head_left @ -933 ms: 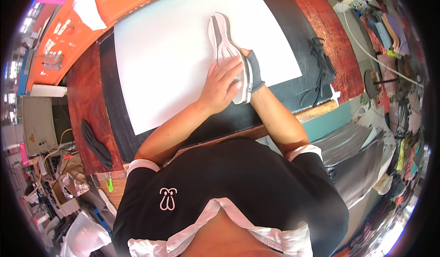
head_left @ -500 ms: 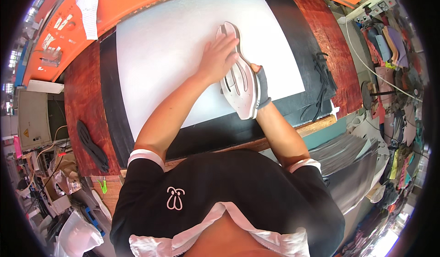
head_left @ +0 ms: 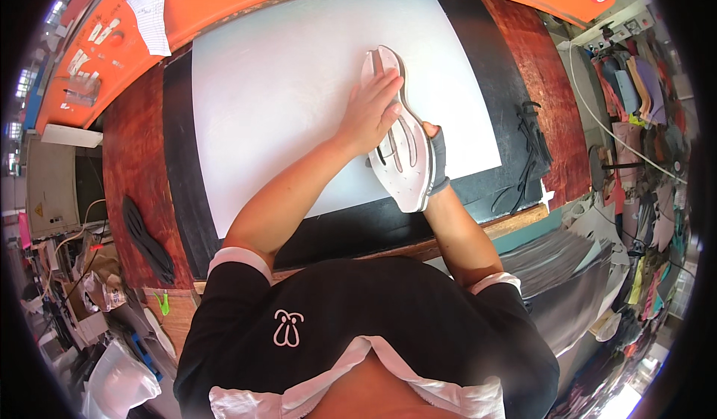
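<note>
A white, shoe-shaped cutting die (head_left: pixel 409 187) with long curved slots and a thick layered edge is held over the white sheet (head_left: pixel 276 105). My right hand (head_left: pixel 439 157), in a grey fingerless glove, grips its right side near the wide end; the thumb shows at the edge and the other fingers are hidden beneath. Across the narrower far half lies my left hand (head_left: pixel 371 113), palm down with its fingers stretched out flat on the face. Under the sheet is a black cutting board (head_left: pixel 351 232).
An orange machine beam (head_left: pixel 224 4) spans the far side. Thin black strips (head_left: pixel 532 150) lie at the board's right edge. Dark sole-shaped pieces (head_left: pixel 146 240) rest on the red-brown table (head_left: pixel 134 165) at left. Grey sheets (head_left: pixel 560 262) are stacked at the right, near hanging coloured pieces (head_left: pixel 631 83).
The whole view has shifted, so the table sits lower. The die and both hands have moved slightly right over the sheet. My left fingers now lie closer together.
</note>
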Action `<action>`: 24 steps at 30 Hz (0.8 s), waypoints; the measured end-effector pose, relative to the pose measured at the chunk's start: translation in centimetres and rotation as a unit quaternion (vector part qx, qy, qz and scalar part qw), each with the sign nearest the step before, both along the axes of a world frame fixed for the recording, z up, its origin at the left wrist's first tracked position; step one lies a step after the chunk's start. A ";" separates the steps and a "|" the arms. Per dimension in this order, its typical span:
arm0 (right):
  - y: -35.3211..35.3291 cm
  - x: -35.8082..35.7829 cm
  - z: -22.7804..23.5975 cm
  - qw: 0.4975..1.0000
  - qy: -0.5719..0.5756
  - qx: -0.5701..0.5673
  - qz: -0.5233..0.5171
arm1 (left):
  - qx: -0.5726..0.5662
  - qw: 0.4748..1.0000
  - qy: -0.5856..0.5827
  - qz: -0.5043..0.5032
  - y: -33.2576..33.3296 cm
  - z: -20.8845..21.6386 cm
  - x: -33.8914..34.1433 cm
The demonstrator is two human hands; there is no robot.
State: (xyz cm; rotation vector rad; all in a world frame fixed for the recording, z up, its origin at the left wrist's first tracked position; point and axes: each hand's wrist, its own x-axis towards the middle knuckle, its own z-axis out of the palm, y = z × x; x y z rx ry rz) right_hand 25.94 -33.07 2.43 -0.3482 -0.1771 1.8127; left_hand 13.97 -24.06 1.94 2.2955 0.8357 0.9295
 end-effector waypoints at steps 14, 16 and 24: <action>0.0 0.2 -0.1 0.993 0.113 -0.003 0.040 | -0.004 0.990 0.105 0.096 0.9 -2.2 -3.9; 0.1 0.4 -0.5 0.991 0.127 0.003 0.047 | 0.000 0.986 0.139 0.094 1.0 -2.1 -3.9; -0.4 0.0 0.4 0.998 0.051 -0.014 0.026 | 0.017 0.981 0.163 0.104 0.3 -2.2 -4.3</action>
